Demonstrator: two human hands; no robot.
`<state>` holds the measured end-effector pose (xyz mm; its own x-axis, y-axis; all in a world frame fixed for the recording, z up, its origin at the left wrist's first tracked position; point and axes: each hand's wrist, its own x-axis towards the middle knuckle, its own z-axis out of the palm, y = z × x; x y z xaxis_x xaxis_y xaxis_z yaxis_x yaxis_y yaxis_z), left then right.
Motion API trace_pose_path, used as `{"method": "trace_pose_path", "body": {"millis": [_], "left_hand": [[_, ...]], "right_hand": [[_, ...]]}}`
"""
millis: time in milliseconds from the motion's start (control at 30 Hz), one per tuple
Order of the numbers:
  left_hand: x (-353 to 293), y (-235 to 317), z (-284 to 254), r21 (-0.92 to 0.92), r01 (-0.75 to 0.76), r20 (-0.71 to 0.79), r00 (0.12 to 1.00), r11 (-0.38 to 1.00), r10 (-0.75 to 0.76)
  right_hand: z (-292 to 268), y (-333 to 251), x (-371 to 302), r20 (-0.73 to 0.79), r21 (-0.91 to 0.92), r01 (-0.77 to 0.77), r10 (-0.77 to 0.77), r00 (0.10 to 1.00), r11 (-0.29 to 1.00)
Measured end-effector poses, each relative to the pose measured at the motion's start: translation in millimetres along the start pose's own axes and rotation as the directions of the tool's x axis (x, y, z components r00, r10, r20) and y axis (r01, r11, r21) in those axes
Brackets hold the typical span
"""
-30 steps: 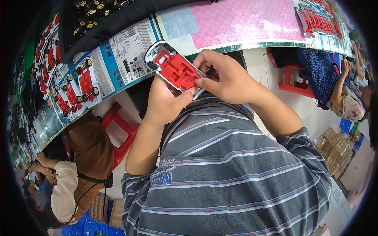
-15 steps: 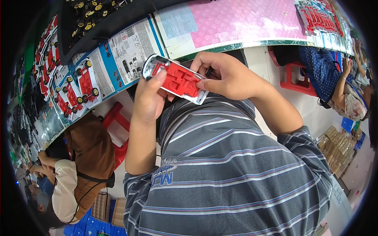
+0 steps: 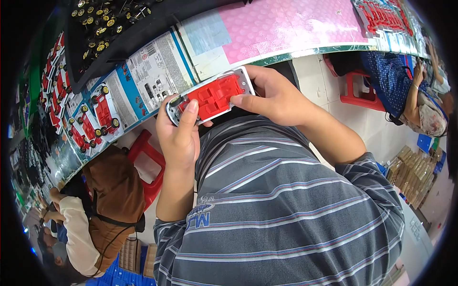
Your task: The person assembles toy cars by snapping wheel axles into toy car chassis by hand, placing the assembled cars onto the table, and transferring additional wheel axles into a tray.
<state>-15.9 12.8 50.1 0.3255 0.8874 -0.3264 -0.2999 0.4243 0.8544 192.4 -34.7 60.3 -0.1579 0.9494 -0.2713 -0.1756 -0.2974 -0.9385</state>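
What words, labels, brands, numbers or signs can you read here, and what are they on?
Striped shirt: blue lettering, not copied out here.
Printed sheet: barcode, round red sign; its fine print is too small to read.
Grey surface, lower right: faint marks, too blurred.
Held red-and-white toy car: no lettering I can make out.

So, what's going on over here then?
Someone is holding a toy car in both bare hands, just in front of the bench. It is white with a red part facing up. The left hand grips one end, its thumb over the red part, and the right hand grips the other. On the bench to the left lie similar cars with black and gold wheels, near a black tray of loose wheels.
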Motion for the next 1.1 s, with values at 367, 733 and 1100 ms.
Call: {"method": "trace_pose_path", "body": {"millis": [367,733,1100], "left_hand": [[-28,-1,-3,0.346,0.206,0.351,0.876,0.915,-0.330],[-37,-19,4,0.308,0.155,0.192,0.956,0.939,-0.221],[-27,-8,2,0.368,0.172,0.218,0.940,0.914,-0.264]], "right_hand": [[-15,-10,-3,0.266,-0.293,-0.060,0.142,0.953,0.954],[25,21,-20,-0.026,-0.119,-0.091,0.088,0.996,0.989],[28,15,-17,0.020,-0.121,-0.056,0.059,0.998,0.991]]}}
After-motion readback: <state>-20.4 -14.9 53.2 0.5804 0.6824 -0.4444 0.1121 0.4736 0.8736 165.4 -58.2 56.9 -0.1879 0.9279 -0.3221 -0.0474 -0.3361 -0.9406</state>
